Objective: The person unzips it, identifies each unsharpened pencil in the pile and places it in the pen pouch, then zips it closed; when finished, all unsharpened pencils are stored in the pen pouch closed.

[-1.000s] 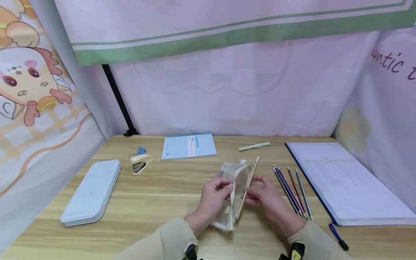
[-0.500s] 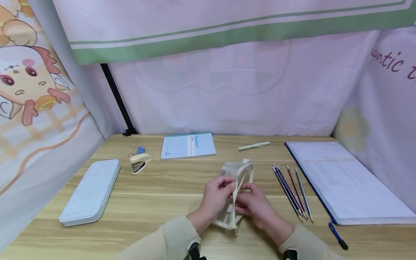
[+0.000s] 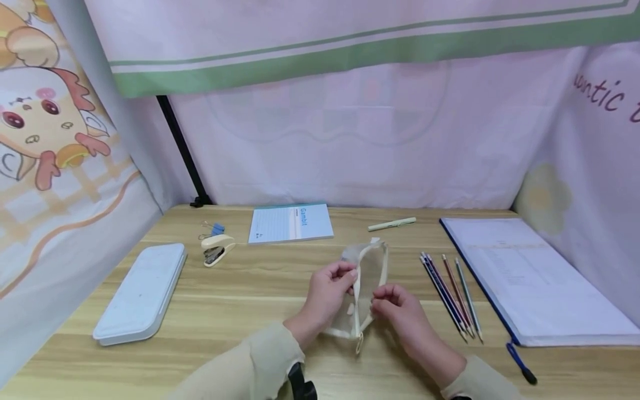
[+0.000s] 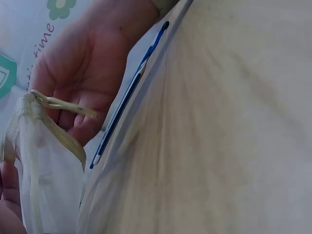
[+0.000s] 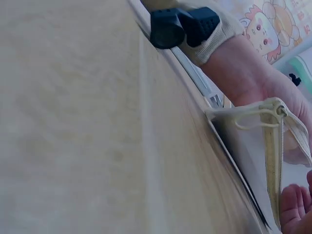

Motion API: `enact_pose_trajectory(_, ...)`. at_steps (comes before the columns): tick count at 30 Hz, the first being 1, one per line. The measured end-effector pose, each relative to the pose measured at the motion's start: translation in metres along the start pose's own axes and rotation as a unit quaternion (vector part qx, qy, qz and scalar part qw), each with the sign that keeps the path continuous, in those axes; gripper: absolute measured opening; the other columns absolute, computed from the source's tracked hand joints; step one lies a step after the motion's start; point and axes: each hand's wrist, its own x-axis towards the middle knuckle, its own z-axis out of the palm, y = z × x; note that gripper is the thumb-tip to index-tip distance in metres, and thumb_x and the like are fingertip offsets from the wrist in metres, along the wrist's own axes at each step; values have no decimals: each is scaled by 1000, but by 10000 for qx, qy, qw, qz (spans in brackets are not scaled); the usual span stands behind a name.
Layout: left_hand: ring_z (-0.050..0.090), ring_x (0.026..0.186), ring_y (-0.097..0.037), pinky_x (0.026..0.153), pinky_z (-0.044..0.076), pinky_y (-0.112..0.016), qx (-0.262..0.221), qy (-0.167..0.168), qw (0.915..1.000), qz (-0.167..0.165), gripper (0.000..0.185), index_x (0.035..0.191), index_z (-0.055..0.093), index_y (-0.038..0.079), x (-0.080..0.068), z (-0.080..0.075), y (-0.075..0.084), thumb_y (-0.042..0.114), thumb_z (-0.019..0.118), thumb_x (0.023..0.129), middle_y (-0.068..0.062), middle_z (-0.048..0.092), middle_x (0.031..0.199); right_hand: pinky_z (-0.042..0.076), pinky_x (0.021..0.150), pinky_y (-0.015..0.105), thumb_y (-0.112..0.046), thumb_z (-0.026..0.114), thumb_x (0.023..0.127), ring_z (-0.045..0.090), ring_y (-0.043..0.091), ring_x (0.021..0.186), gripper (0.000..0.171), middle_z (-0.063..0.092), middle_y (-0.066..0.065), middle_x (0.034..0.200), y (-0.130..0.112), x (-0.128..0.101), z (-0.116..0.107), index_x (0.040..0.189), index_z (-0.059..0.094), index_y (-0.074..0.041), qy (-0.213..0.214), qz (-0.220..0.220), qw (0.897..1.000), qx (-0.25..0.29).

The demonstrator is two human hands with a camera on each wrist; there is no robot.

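Two hands on mesh pencil pouch (image 3: 367, 278): left hand (image 3: 327, 297) fingers pinch mouth edge; right hand (image 3: 400, 314) fingers curled, touching opposite edge. Best hold mouth taut, wide.

A pale blue tin case (image 3: 140, 293) is lying at the left of the wooden desk (image 3: 240, 289), with a cream stapler (image 3: 216, 250) and what are probably blue binder clips (image 3: 214, 228) sitting beyond it. A blue notepad (image 3: 290, 223) and a pale green pen (image 3: 392, 224) are resting near the back. Several coloured pencils (image 3: 450, 294) are lying beside a large open folder (image 3: 530, 280), and a blue pen (image 3: 520, 364) is sitting at its near corner.
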Motion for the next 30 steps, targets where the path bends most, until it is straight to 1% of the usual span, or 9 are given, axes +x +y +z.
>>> enact_pose_trajectory(2,54,61,-7,57,49,-17,24,63,9999,78,17,100,63,-10,4,0,1,1,60,87,-5,61,77,52,66,24,5,57,82,57,15,72,17,57,6,79,-1,-4,-2,97,54,11,-159,-41,9999,-9)
enact_pose_trajectory(5,54,61,-7,57,50,-17,65,150,9997,169,17,99,64,-9,9,0,1,2,61,86,-6,62,78,52,65,25,2,57,83,56,15,71,14,56,4,77,-3,-7,-5,94,55,10,-426,-108,9990,-107)
enact_pose_trajectory(7,54,61,-7,57,50,-17,46,201,9996,167,16,98,64,-9,11,1,4,2,61,86,-7,62,78,52,65,25,0,58,84,56,14,71,16,56,4,77,-3,-9,-6,95,54,11,-674,-225,9973,-193)
enact_pose_trajectory(12,55,62,-8,58,50,-18,-5,404,9991,129,17,99,64,-8,15,1,2,3,61,87,-7,62,78,52,65,24,-5,66,80,56,13,72,29,57,5,81,-1,-14,-5,99,53,12,-1316,-457,9889,-525)
enact_pose_trajectory(16,55,60,-8,58,50,-19,-118,522,9985,134,17,99,64,-9,17,3,-5,2,62,86,-4,60,75,51,63,22,-4,74,72,55,15,72,38,56,6,82,4,-14,-2,101,52,8,-1364,-476,9863,-793)
enact_pose_trajectory(20,54,59,-7,57,50,-18,-234,593,9979,92,17,99,64,-9,16,6,-6,1,62,85,-2,60,74,50,66,21,-1,75,68,55,16,75,39,56,7,84,8,-13,-1,99,52,6,-1410,-478,9843,-943)
enact_pose_trajectory(26,54,59,-8,57,50,-18,-363,664,9971,-71,18,99,64,-9,13,8,-7,1,62,85,-2,59,73,49,61,20,4,68,69,53,14,73,30,55,6,81,9,-14,-1,94,54,7,-1571,-419,9819,-967)
enact_pose_trajectory(28,55,61,-8,58,51,-19,-365,587,9975,-134,17,99,64,-9,11,8,-6,2,63,85,-3,59,74,47,59,19,5,65,68,51,13,71,28,54,5,80,9,-15,-1,94,54,6,-1565,-424,9816,-1014)
enact_pose_trajectory(30,56,62,-9,60,52,-20,-265,434,9986,-176,17,98,63,-9,9,7,-5,2,63,84,-4,60,75,46,59,20,5,64,67,51,14,72,28,54,5,81,8,-16,-2,94,55,6,-1554,-422,9813,-1057)
